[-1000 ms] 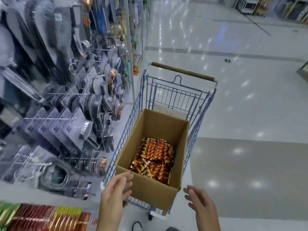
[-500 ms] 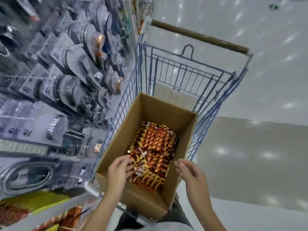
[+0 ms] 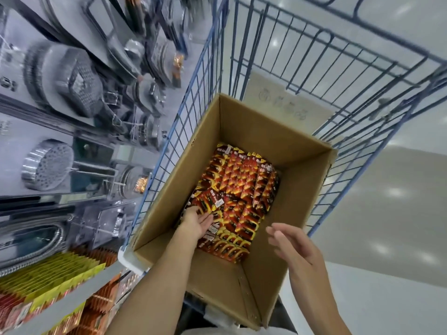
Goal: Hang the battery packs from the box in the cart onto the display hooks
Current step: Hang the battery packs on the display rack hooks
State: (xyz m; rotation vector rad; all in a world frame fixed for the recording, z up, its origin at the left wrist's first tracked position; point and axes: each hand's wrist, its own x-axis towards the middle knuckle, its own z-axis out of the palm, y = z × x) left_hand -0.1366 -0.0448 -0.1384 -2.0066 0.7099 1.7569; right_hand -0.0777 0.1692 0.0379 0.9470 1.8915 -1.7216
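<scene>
An open cardboard box (image 3: 304, 180) stands in a blue wire cart (image 3: 314, 56). Several red, orange and yellow battery packs (image 3: 242, 184) lie stacked on the box's floor. My left hand (image 3: 197, 222) reaches deep into the box, its fingers down among the packs at the left side of the pile; the fingertips are hidden, so a grip cannot be read. My right hand (image 3: 291, 245) hovers over the box's right wall, fingers spread and relaxed, holding nothing.
On the left, a display wall carries packaged shower heads (image 3: 47, 164) and hoses on hooks. Rows of red and yellow battery packs (image 3: 48, 281) hang at the lower left. Glossy shop floor (image 3: 387, 213) stretches to the right of the cart.
The view has moved closer and tilted down over the box. My left hand went from the box's near rim down into the packs. My right hand stays above the right wall.
</scene>
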